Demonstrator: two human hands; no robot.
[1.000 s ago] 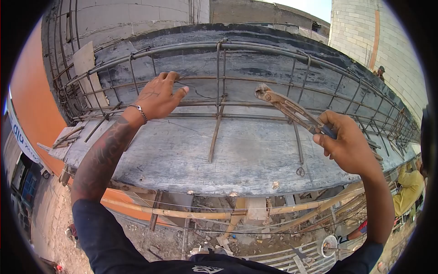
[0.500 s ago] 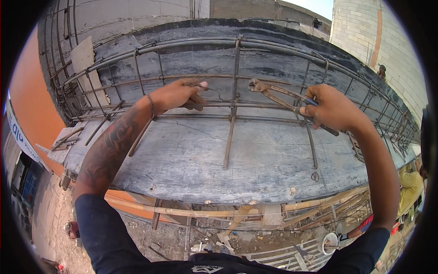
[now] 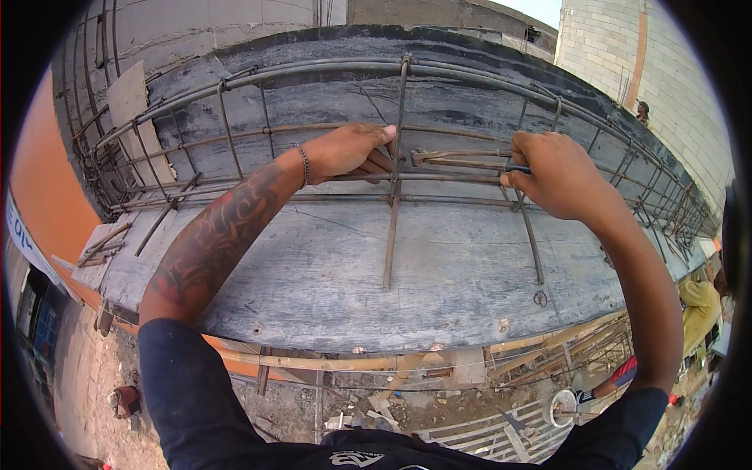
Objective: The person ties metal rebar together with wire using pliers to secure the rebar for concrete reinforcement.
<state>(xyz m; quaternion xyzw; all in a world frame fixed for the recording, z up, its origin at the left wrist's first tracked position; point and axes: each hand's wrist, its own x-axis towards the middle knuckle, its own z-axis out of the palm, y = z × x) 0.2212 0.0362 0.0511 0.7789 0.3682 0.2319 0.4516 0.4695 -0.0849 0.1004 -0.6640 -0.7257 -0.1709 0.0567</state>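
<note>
My left hand [image 3: 356,153] is closed on a bundle of thin tie wire [image 3: 370,100], whose loose ends poke up above the fingers. Its fingertips are right by an upright stirrup bar [image 3: 403,98], where it crosses a lower horizontal rebar [image 3: 454,178]. From the other side, my right hand [image 3: 554,174] grips the handles of rusty pincers [image 3: 418,157]. Their jaws point left, close to the same crossing. Whether they touch the wire there, I cannot make out.
The rebar cage [image 3: 329,69] runs across a grey formwork board [image 3: 313,258]. Rebar offcuts [image 3: 102,244] lie at the left. Bamboo poles [image 3: 313,362] and a white bucket [image 3: 562,407] are below the edge. A person in yellow [image 3: 699,313] is at the right.
My left hand has moved right to the upright stirrup bar with the wire. The pincers have turned nearly level, and their jaws have come down and left toward the crossing.
</note>
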